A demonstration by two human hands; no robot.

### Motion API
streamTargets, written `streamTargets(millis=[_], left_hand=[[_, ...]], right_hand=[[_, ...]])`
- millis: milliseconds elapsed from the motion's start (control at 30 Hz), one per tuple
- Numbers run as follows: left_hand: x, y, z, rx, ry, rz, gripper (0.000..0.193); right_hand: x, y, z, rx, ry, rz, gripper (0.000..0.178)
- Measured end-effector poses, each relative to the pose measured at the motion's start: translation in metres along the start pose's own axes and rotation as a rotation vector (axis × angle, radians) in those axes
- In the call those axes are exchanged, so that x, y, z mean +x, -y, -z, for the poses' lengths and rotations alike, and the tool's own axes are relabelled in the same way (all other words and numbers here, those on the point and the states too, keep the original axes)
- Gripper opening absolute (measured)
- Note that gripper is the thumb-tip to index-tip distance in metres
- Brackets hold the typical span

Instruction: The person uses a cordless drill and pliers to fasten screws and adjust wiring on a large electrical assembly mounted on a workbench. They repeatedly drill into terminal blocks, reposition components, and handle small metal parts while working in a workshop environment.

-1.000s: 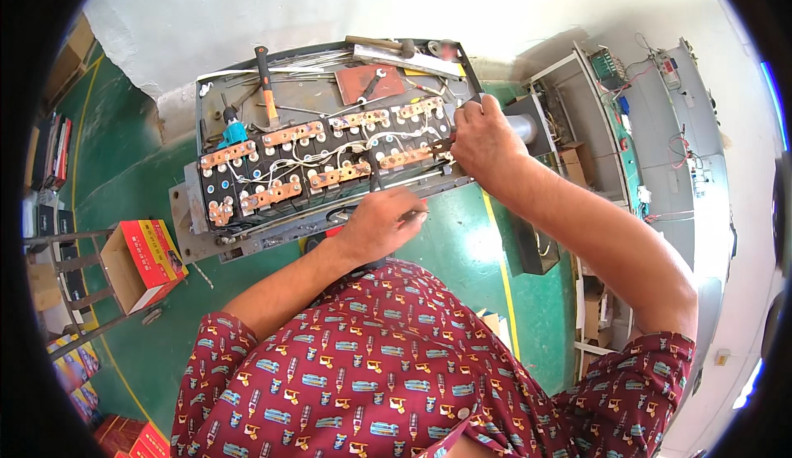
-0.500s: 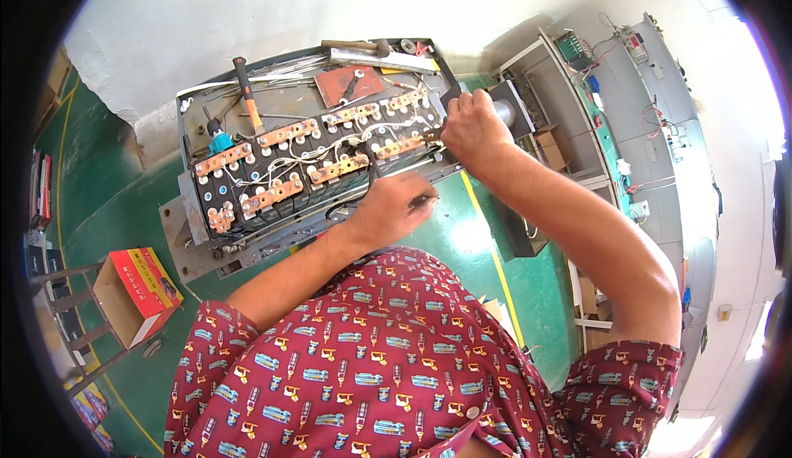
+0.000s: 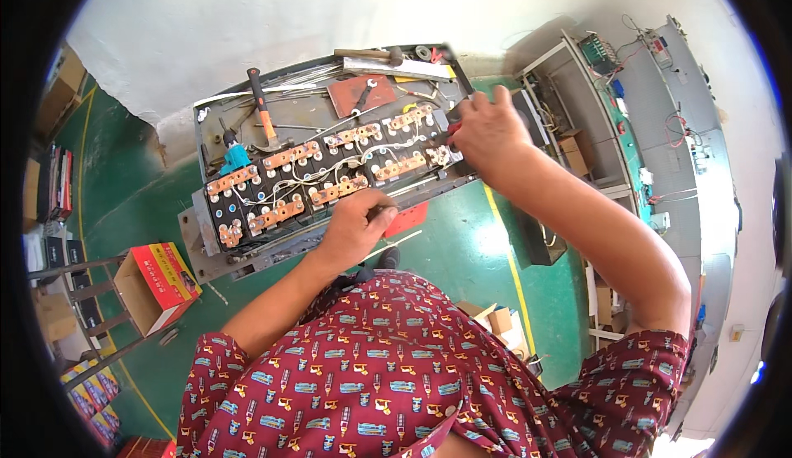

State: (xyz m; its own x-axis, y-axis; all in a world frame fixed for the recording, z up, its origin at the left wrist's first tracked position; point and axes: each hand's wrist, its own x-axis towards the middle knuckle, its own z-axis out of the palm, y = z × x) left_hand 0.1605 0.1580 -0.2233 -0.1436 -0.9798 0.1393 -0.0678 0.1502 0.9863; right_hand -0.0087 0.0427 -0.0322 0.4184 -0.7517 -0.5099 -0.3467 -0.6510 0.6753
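Before me lies a battery pack (image 3: 301, 179) with copper connecting bars (image 3: 282, 216) and pale wires (image 3: 309, 179) across its top. My right hand (image 3: 492, 134) is over its right end, curled and slightly blurred, around something red and dark (image 3: 454, 130), mostly hidden by the fingers. At the pack's front edge is my left hand (image 3: 356, 229), its fingers bent towards the thumb; what they hold, if anything, is hidden. A red flat-sided thing (image 3: 406, 219) shows just beside it.
Behind the pack, the metal tray holds a hammer (image 3: 262, 110), a blue-green power tool (image 3: 235, 158), a wrench (image 3: 363, 96), a brown plate (image 3: 340, 93) and a mallet (image 3: 369, 54). An open red and yellow carton (image 3: 165, 280) stands left; shelving (image 3: 569, 78) is at right.
My left hand has moved left along the pack's front edge, and the red thing beside it has come into sight. My right hand has turned a little, showing something red at its fingers.
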Motion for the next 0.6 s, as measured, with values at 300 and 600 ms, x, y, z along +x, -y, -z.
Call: streamTargets(millis=[300, 600], left_hand=[[0.015, -0.025, -0.036, -0.331, 0.116, 0.376, 0.026], [0.008, -0.016, -0.072, -0.269, 0.154, 0.577, 0.026]], right_hand=[[-0.034, 0.11, -0.131, 2.145, -0.573, -0.071, 0.023], [-0.043, 0.14, -0.174, 2.445, -0.484, -0.025, 0.021]])
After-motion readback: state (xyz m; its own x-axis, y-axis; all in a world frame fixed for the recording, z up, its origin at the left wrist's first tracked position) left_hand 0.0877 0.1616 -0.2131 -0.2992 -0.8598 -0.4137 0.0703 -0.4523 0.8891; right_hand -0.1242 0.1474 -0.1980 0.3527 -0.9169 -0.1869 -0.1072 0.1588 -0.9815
